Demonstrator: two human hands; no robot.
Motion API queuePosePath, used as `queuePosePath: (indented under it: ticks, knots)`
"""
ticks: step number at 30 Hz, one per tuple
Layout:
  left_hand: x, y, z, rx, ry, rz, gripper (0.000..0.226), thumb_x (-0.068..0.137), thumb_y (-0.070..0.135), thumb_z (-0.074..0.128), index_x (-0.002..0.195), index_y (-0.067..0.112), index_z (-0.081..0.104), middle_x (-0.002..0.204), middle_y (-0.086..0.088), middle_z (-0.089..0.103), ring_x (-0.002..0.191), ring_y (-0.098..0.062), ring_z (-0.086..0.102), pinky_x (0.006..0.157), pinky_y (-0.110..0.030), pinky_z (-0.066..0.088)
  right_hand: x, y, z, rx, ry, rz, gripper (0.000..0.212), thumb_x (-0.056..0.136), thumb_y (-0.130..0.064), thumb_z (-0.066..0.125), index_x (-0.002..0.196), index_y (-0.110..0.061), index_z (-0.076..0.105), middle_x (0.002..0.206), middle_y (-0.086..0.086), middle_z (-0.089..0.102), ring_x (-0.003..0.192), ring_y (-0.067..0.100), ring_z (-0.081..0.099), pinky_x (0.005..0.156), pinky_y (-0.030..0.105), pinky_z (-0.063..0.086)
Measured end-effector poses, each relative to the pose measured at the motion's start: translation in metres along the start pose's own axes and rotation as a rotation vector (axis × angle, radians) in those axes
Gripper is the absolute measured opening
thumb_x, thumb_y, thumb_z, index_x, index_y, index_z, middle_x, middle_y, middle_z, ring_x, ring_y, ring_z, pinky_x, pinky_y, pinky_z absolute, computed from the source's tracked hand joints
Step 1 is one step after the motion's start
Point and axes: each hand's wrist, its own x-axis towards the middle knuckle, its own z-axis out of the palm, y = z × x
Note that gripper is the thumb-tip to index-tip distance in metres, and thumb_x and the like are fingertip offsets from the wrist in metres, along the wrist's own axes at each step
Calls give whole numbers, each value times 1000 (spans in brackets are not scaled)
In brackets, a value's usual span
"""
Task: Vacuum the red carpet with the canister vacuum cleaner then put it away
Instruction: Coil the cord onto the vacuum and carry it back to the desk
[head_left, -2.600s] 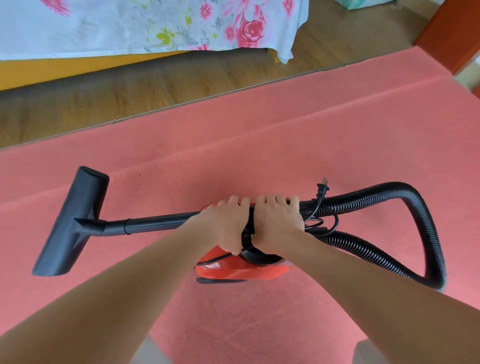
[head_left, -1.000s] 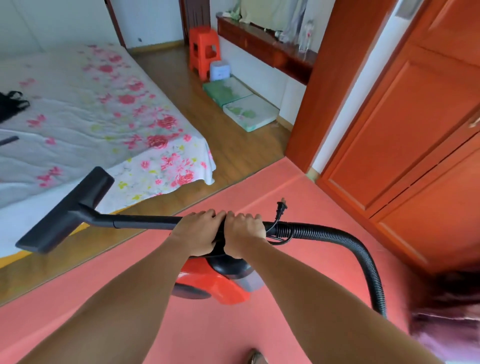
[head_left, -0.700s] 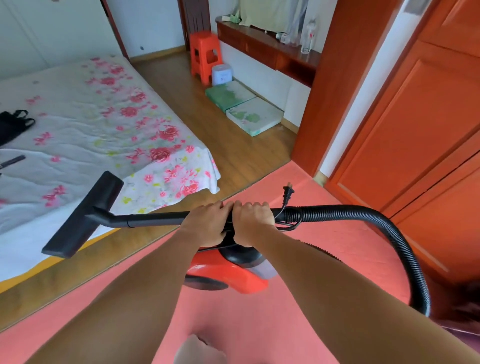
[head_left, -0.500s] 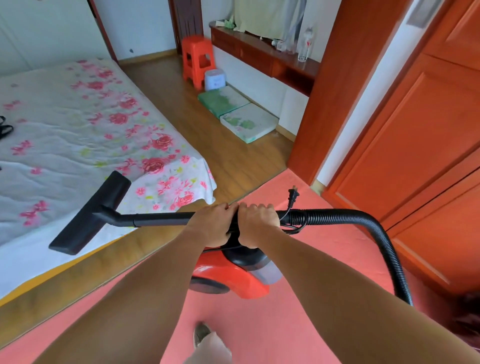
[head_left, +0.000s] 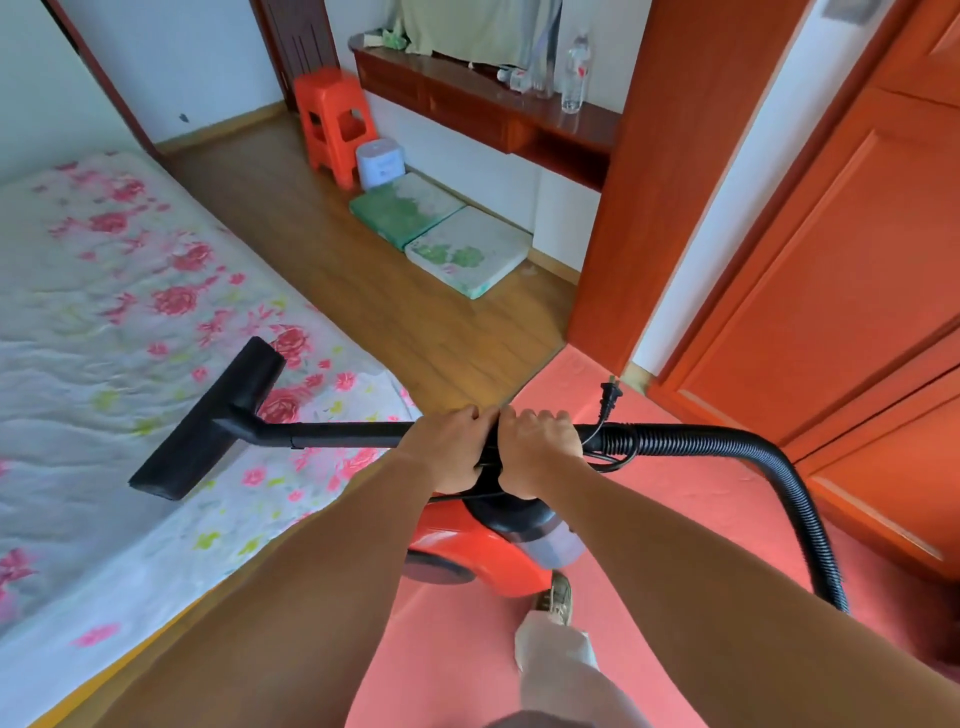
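A red canister vacuum cleaner (head_left: 467, 545) with a black top and grey end sits just below centre, toward 6 o'clock, above the red carpet (head_left: 457, 665). The carpet fills the frame from 6 to 3 o'clock. The left hand (head_left: 447, 449) and right hand (head_left: 537, 452) grip the vacuum's level black wand (head_left: 343, 435). Its flat floor nozzle (head_left: 208, 423) points to 9 o'clock. The ribbed black hose (head_left: 727, 441) arcs toward 3 o'clock, then drops to 4. The power plug (head_left: 609, 397) sticks up beside the right hand.
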Motion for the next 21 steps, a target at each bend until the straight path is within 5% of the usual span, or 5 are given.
queuePosePath:
  ticks: [11, 21]
  knots:
    - [170, -63, -51, 35, 49, -46, 41, 86, 29, 60, 122, 20, 43, 108, -3, 59, 94, -28, 63, 65, -35, 41, 175, 71, -63, 43, 9, -59, 49, 73, -22, 66, 118, -15, 48, 108, 5, 62, 101, 30, 59, 84, 43, 40]
    - [300, -189, -74, 78, 22, -47, 43, 89, 30, 58, 127, 17, 40, 108, -3, 56, 89, -28, 62, 61, -35, 34, 352, 65, -107, -28, 28, -86, 49, 74, -24, 65, 119, -16, 48, 106, 3, 61, 98, 28, 58, 80, 41, 36]
